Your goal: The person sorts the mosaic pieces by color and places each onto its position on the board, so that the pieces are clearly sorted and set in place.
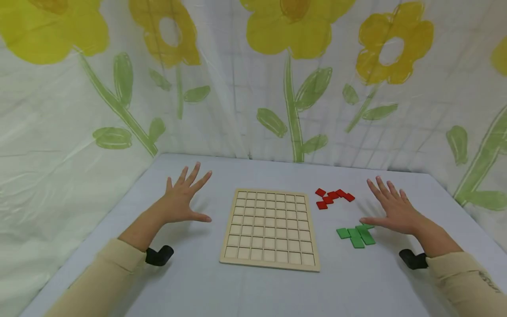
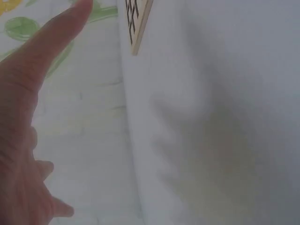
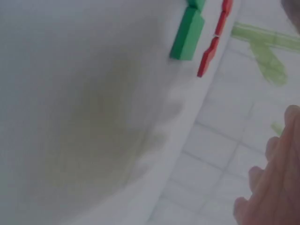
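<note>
A square wooden grid board (image 1: 270, 265) with rows of shallow cells lies flat at the middle of the table. To its right, several red square tiles (image 1: 328, 200) are scattered near the back, and several green tiles (image 1: 356, 237) lie in a cluster closer to the front. My left hand (image 1: 180, 200) hovers left of the board, fingers spread and holding nothing. Above the table on the right, my right hand (image 1: 398, 211) is spread too, its thumb tip over the green tiles in the head view. The left wrist view catches only a corner of the board (image 2: 139, 35).
The white table (image 1: 253, 295) ends at the back against a light curtain (image 1: 229, 110) painted with yellow flowers. A black wrist mount (image 1: 159, 256) sticks out under the left wrist, and another black mount (image 1: 413, 259) under the right one.
</note>
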Demonstrator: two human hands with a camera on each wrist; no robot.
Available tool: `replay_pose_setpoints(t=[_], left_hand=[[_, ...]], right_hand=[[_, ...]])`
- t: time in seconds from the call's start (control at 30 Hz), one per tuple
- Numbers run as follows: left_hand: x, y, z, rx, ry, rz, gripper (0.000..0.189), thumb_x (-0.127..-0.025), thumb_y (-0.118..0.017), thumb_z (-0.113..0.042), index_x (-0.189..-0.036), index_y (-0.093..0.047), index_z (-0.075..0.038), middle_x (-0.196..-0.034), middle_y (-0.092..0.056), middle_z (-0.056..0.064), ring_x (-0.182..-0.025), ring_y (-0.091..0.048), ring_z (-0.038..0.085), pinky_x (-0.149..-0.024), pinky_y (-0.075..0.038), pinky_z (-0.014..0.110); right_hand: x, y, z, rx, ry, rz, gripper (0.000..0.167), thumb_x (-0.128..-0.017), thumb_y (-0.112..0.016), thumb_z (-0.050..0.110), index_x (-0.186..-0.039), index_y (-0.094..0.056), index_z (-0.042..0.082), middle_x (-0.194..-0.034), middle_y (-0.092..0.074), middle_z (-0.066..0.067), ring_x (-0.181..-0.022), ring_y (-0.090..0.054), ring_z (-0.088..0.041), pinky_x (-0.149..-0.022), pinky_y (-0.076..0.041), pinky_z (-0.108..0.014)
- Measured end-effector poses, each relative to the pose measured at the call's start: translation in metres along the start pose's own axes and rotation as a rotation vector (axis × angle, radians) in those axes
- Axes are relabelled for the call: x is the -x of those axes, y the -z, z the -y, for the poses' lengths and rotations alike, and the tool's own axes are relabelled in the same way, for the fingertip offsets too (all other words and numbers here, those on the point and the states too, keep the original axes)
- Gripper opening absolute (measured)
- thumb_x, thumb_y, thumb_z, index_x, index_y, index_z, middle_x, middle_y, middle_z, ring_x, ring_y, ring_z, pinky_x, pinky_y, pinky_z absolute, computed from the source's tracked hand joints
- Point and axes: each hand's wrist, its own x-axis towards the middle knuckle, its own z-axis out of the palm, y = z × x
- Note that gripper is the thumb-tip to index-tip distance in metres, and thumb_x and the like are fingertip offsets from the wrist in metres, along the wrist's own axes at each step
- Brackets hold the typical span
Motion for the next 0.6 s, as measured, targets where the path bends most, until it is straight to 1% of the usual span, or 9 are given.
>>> replay_pose_setpoints(t=[0.07, 0.13, 0.2, 0.27, 0.33, 0.4, 0.53, 0.6], left_hand=[[-0.001, 0.0, -0.004, 0.092, -0.024, 0.023, 0.117, -0.062, -0.073, -0.065, -0.15, -0.004, -0.032, -0.158, 0.009, 0.009, -0.141, 0.003, 0.046, -0.099, -0.005, 0.08], [-0.002, 0.0, -0.008, 0.199, -0.037, 0.051, 0.115, -0.063, -0.075, -0.061, -0.15, -0.006, -0.032, -0.158, 0.007, 0.007, -0.142, 0.002, 0.044, -0.101, -0.01, 0.077], [-0.004, -0.001, -0.012, 0.29, -0.045, 0.074, 0.113, -0.064, -0.076, -0.059, -0.15, -0.009, -0.031, -0.159, 0.002, 0.005, -0.143, 0.001, 0.041, -0.105, -0.013, 0.073], [-0.007, -0.003, -0.017, 0.374, -0.055, 0.091, 0.109, -0.065, -0.077, -0.057, -0.15, -0.015, -0.028, -0.159, -0.005, 0.004, -0.144, -0.003, 0.037, -0.108, -0.016, 0.067], [-0.011, -0.006, -0.02, 0.432, -0.065, 0.101, 0.105, -0.066, -0.077, -0.055, -0.149, -0.021, -0.025, -0.158, -0.012, 0.004, -0.144, -0.008, 0.034, -0.11, -0.02, 0.063], [-0.015, -0.01, -0.023, 0.479, -0.072, 0.109, 0.099, -0.067, -0.077, -0.052, -0.148, -0.026, -0.023, -0.157, -0.017, 0.005, -0.144, -0.012, 0.033, -0.111, -0.021, 0.061], [-0.024, -0.023, -0.026, 0.565, -0.054, 0.127, 0.091, -0.07, -0.078, -0.046, -0.145, -0.033, -0.022, -0.156, -0.019, 0.004, -0.144, -0.013, 0.032, -0.112, -0.019, 0.06], [-0.028, -0.03, -0.026, 0.596, -0.04, 0.138, 0.089, -0.071, -0.078, -0.045, -0.145, -0.035, -0.02, -0.156, -0.02, 0.004, -0.144, -0.013, 0.031, -0.112, -0.02, 0.06]], right_hand=[[-0.004, 0.001, 0.002, -0.081, -0.004, 0.039, 0.113, -0.075, -0.07, 0.053, -0.15, 0.004, 0.013, -0.155, 0.007, -0.023, -0.138, 0.008, -0.051, -0.104, 0.001, -0.073], [-0.009, 0.002, 0.004, -0.154, -0.021, 0.084, 0.112, -0.075, -0.071, 0.049, -0.15, 0.0, 0.006, -0.154, 0.002, -0.026, -0.138, 0.003, -0.051, -0.104, -0.006, -0.073], [-0.013, 0.005, 0.006, -0.202, -0.042, 0.112, 0.107, -0.076, -0.071, 0.047, -0.148, -0.009, -0.001, -0.153, -0.005, -0.028, -0.138, -0.005, -0.051, -0.104, -0.013, -0.072], [-0.018, 0.007, 0.009, -0.225, -0.064, 0.121, 0.101, -0.077, -0.071, 0.046, -0.145, -0.018, -0.006, -0.151, -0.014, -0.03, -0.136, -0.014, -0.051, -0.103, -0.02, -0.07], [-0.022, 0.008, 0.011, -0.222, -0.082, 0.116, 0.093, -0.079, -0.07, 0.045, -0.142, -0.026, -0.008, -0.147, -0.023, -0.031, -0.132, -0.023, -0.052, -0.102, -0.026, -0.068], [-0.027, 0.009, 0.01, -0.239, -0.098, 0.102, 0.087, -0.08, -0.069, 0.044, -0.139, -0.032, -0.008, -0.143, -0.03, -0.032, -0.128, -0.029, -0.053, -0.1, -0.032, -0.066], [-0.035, 0.007, 0.004, -0.34, -0.166, 0.103, 0.074, -0.084, -0.066, 0.041, -0.135, -0.041, -0.006, -0.139, -0.038, -0.032, -0.126, -0.034, -0.051, -0.099, -0.037, -0.062], [-0.038, 0.006, 0.001, -0.401, -0.211, 0.108, 0.071, -0.085, -0.064, 0.042, -0.134, -0.043, -0.005, -0.138, -0.04, -0.031, -0.126, -0.036, -0.048, -0.1, -0.037, -0.061]])
